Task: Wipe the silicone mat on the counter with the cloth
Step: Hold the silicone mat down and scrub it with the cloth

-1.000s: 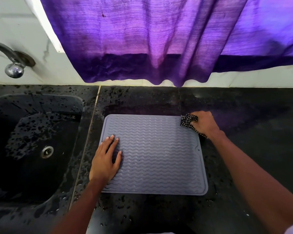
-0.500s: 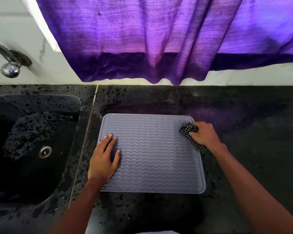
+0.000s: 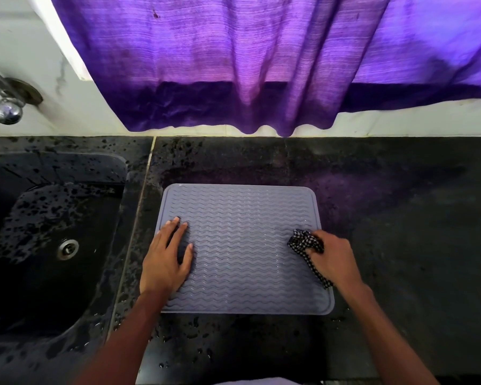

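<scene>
A grey silicone mat (image 3: 242, 245) with wavy ridges lies flat on the black counter. My left hand (image 3: 165, 259) rests palm down on the mat's left side, fingers spread a little, holding nothing. My right hand (image 3: 332, 258) is at the mat's right edge, about halfway along it, closed around a bunched black-and-white checked cloth (image 3: 303, 241). The cloth presses on the mat, and a strip of it trails back under my wrist.
A black sink (image 3: 53, 240) with a metal drain lies left of the mat, a tap (image 3: 4, 107) above it. Water drops speckle the counter (image 3: 400, 232) around the mat. A purple curtain (image 3: 261, 65) hangs over the back wall.
My right hand has slid the cloth along the mat's right edge from the far corner toward me. My left hand has stayed in place on the left side.
</scene>
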`<state>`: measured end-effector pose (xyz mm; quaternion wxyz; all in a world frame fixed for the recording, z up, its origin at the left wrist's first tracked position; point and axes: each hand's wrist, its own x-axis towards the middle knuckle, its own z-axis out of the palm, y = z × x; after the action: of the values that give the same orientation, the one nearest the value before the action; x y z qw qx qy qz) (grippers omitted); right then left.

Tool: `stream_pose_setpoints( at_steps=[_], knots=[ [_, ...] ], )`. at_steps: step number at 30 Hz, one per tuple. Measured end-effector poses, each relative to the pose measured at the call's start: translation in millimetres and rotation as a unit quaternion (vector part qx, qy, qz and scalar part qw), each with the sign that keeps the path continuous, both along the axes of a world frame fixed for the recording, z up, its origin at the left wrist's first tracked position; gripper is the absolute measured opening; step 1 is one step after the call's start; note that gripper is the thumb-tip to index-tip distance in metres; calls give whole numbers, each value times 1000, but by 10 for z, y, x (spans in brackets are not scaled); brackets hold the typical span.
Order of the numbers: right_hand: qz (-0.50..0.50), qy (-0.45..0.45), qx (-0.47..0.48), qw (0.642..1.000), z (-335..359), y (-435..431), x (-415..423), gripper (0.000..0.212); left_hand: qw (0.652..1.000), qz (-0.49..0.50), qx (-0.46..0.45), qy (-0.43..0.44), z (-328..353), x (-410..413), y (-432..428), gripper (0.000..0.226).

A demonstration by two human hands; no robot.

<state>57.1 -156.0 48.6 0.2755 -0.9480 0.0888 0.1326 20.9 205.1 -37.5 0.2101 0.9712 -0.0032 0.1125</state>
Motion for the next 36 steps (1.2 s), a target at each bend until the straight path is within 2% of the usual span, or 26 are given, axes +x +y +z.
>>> stream_pose_setpoints(
  at_steps=[7,12,18,21,27,36],
  knots=[
    [-4,-1,8,1000,-14,9,-264,35,1000,2,0,3,-6,-1,4,56],
    [11,10,16,1000,8,-4,-419,41,1000,3,3,6,4,-2,-1,57],
    [44,74,13,996,146,-68,-225,34,1000,0,3,5,0,-5,4,58],
    [24,31,16,999,217,-73,-5,32,1000,-2,0,5,4,4,10,59],
    [-2,-72,18,997,161,25,303,42,1000,0,-7,1,16,1,-1,58],
    [46,-73,-7,996,-1,-24,106,40,1000,2,-4,10,27,-12,-7,58]
  ],
)
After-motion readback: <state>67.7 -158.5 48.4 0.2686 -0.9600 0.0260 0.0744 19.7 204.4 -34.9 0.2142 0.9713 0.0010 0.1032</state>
